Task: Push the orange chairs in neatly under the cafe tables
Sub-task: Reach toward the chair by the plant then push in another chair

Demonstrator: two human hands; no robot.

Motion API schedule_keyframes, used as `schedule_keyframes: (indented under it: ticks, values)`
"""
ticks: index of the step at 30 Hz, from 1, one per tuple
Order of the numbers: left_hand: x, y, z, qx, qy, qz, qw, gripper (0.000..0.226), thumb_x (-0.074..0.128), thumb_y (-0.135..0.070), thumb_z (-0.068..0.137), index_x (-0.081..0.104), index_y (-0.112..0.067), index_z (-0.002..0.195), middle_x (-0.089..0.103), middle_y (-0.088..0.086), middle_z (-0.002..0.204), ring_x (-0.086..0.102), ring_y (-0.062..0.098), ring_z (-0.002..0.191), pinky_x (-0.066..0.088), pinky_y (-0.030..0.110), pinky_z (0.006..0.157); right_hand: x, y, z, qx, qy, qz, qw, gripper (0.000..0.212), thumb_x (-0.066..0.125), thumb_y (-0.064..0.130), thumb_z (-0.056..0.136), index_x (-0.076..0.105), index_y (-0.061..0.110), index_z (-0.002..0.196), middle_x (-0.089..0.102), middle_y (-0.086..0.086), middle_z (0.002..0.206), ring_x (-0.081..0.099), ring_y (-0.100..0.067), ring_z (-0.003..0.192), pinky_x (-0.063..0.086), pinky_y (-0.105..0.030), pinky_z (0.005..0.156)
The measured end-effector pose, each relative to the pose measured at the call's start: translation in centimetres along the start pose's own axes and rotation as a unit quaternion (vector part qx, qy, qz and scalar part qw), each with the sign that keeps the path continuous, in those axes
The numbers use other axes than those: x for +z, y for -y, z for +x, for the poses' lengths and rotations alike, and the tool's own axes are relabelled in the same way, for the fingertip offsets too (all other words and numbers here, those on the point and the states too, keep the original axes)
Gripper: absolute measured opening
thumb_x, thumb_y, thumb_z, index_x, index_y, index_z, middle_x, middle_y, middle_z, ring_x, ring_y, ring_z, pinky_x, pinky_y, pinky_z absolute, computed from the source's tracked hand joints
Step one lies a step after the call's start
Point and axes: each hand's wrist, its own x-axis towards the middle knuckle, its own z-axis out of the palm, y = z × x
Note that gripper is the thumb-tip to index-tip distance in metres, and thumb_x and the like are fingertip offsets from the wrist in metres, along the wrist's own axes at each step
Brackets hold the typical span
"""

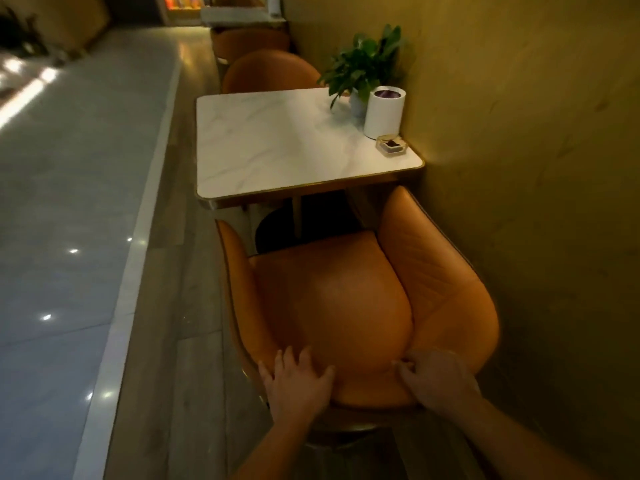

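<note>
An orange leather chair (332, 299) stands right below me, facing a white marble cafe table (277, 147) with a gold rim. Its seat front is just short of the table edge, and its right arm sits close to the wall. My left hand (296, 379) lies over the top of the chair's backrest with its fingers spread on the leather. My right hand (436, 375) grips the backrest top further right, fingers curled over the edge. A second orange chair (270, 72) is tucked at the table's far side.
A potted green plant (363, 64), a white cylindrical bin (383, 110) and a small glass ashtray (391, 145) stand along the table's right edge by the yellow wall (519, 133). More orange chairs (249, 41) and another table (239, 15) follow behind. Tiled aisle (69, 202) at left.
</note>
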Motion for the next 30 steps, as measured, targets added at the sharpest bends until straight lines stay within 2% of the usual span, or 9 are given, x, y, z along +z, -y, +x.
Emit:
schedule_keyframes:
  ticks: [4,7,12,15,18,21,27,30]
  values:
    - [0.4,0.0,0.5,-0.007,-0.025,-0.021,0.999,0.07,0.036,-0.067,0.091,0.031,-0.034,0.152,0.028,0.004,0.162,0.013,0.026,0.152,-0.009,0.057,0.12,0.5,0.0,0.2,0.016,-0.005,-0.008,1.0,0.046,0.035,0.062,0.094,0.065,0.029,0.084,0.061,0.006,0.074,0.059,-0.01,0.069,0.05,-0.031,0.069]
    - [0.5,-0.3,0.7,-0.026,-0.025,-0.035,0.999,0.07,0.036,-0.066,0.09,0.031,-0.034,0.152,0.027,0.005,0.163,0.008,0.03,0.153,-0.012,0.058,0.119,0.5,0.2,0.1,0.033,-0.012,-0.004,0.999,0.044,0.036,0.06,0.094,0.061,0.028,0.077,0.058,0.006,0.068,0.055,-0.008,0.063,0.052,-0.031,0.066]
    - [1.6,-0.7,0.6,-0.073,-0.061,-0.036,0.995,0.067,0.039,-0.062,0.089,0.034,-0.035,0.15,0.013,0.009,0.167,-0.008,0.039,0.152,-0.008,0.059,0.121,0.6,0.6,0.0,0.051,-0.005,-0.015,0.999,0.044,0.036,0.06,0.094,0.063,0.028,0.08,0.059,0.007,0.072,0.057,-0.01,0.069,0.053,-0.032,0.072]
    - [1.9,-0.5,1.2,-0.071,-0.08,-0.055,0.993,0.066,0.043,-0.061,0.088,0.035,-0.038,0.149,0.012,0.006,0.167,-0.004,0.036,0.153,-0.007,0.059,0.121,0.7,0.6,0.2,0.057,0.004,-0.016,0.998,0.046,0.037,0.061,0.094,0.063,0.027,0.077,0.059,0.008,0.071,0.057,-0.007,0.069,0.052,-0.03,0.072]
    - [2.3,-0.8,1.7,-0.084,-0.114,-0.085,0.986,0.068,0.046,-0.062,0.083,0.035,-0.041,0.147,0.015,0.001,0.166,0.002,0.03,0.154,-0.006,0.057,0.122,0.5,0.4,0.5,0.072,0.007,-0.021,0.997,0.048,0.038,0.063,0.093,0.066,0.027,0.079,0.058,0.009,0.074,0.061,-0.011,0.078,0.051,-0.031,0.076]
    - [2.7,-1.1,1.9,-0.093,-0.141,-0.104,0.98,0.074,0.039,-0.065,0.076,0.032,-0.045,0.147,0.013,-0.004,0.167,0.003,0.025,0.154,-0.007,0.055,0.122,0.7,0.4,0.6,0.079,-0.006,-0.015,0.997,0.048,0.037,0.065,0.09,0.07,0.031,0.083,0.067,0.01,0.085,0.063,-0.01,0.084,0.05,-0.03,0.08]
    - [2.5,-2.3,1.9,-0.075,-0.123,-0.092,0.985,0.075,0.036,-0.068,0.075,0.033,-0.047,0.146,0.003,-0.004,0.168,-0.004,0.026,0.154,-0.014,0.059,0.119,-0.5,-0.5,1.8,0.089,0.022,0.002,0.996,0.037,0.039,0.066,0.092,0.062,0.038,0.082,0.063,0.013,0.089,0.058,-0.007,0.086,0.047,-0.028,0.081]
    - [2.6,-3.0,1.9,-0.074,-0.123,-0.1,0.985,0.07,0.037,-0.069,0.076,0.036,-0.048,0.143,0.006,-0.005,0.168,-0.002,0.024,0.154,-0.014,0.059,0.118,-1.3,-0.6,1.9,0.09,0.021,-0.016,0.996,0.035,0.038,0.065,0.093,0.062,0.041,0.085,0.065,0.011,0.094,0.058,-0.008,0.089,0.043,-0.029,0.077]
